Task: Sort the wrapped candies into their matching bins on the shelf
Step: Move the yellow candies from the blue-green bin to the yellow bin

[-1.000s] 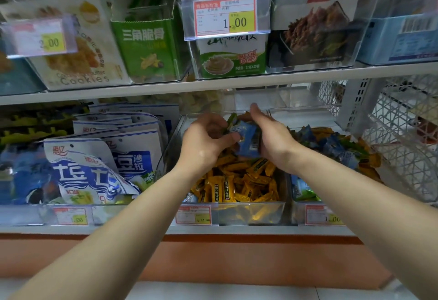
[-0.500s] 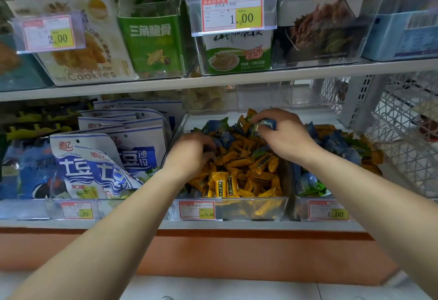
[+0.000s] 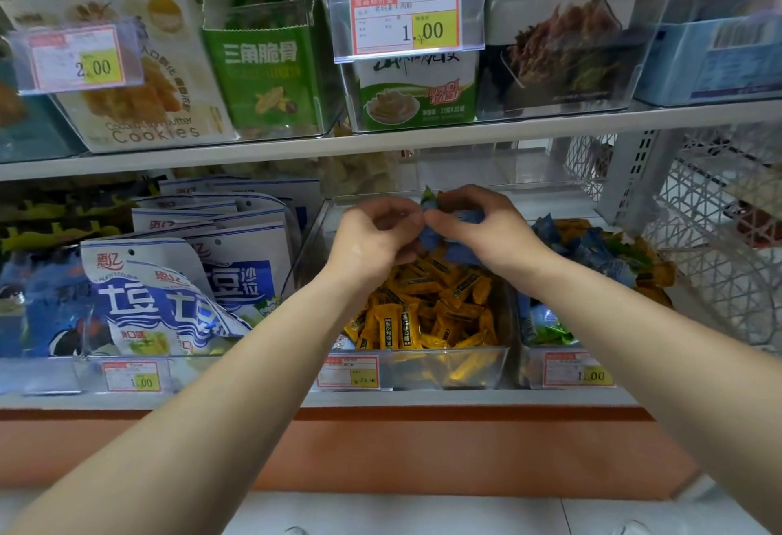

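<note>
blue wrapped candies [image 3: 461,254] sat between hands, over back edge of yellow-candy bin [image 3: 448,365] | left hand [image 3: 376,238] pinched them | right hand [image 3: 486,230] clutched them

Bunch of blue candies [image 3: 460,254] above the middle bin [image 3: 448,367], yellow candies [image 3: 427,308] heaped inside, mixed candies [image 3: 601,255] in the right bin [image 3: 530,371]

— Where does the middle bin [image 3: 440,369] sit?
— It sits on the lower shelf [image 3: 254,400], between the snack bags [image 3: 169,306] on its left and the right bin [image 3: 532,369]. A candy pile [image 3: 423,310] lies in it.
— And above it?
— The left grip [image 3: 372,238] and right grip [image 3: 491,234] meet over the bin's rear, holding a bunch of candies [image 3: 460,252] between them. The upper shelf [image 3: 423,141] runs overhead, and a wire basket [image 3: 719,247] stands far right.
</note>
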`<move>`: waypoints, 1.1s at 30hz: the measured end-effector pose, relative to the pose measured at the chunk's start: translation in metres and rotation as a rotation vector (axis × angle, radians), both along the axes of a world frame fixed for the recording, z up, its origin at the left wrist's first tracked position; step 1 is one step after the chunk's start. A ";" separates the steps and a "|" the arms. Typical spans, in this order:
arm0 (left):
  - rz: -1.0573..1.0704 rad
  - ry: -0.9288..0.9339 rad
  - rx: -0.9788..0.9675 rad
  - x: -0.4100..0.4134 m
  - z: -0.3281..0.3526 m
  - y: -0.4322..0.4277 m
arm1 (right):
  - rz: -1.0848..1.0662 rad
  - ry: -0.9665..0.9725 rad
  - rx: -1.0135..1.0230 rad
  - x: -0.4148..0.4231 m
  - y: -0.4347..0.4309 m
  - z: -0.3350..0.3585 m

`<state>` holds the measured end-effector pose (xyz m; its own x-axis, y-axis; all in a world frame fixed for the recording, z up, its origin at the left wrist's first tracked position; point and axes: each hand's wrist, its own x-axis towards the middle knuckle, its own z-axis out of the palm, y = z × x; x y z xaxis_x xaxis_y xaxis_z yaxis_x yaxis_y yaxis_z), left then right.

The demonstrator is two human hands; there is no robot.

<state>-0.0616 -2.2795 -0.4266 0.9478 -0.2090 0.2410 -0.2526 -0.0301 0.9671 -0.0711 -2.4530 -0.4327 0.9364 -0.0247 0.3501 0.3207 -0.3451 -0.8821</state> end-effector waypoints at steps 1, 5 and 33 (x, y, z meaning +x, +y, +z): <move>-0.041 0.015 -0.024 0.000 0.000 -0.004 | 0.044 0.031 0.072 -0.001 -0.001 0.001; -0.182 0.075 -0.078 0.004 0.000 -0.013 | 0.149 0.120 0.311 -0.005 -0.020 0.005; 0.024 -0.176 0.543 0.019 -0.036 -0.016 | -0.269 -0.038 -0.742 -0.009 -0.083 -0.001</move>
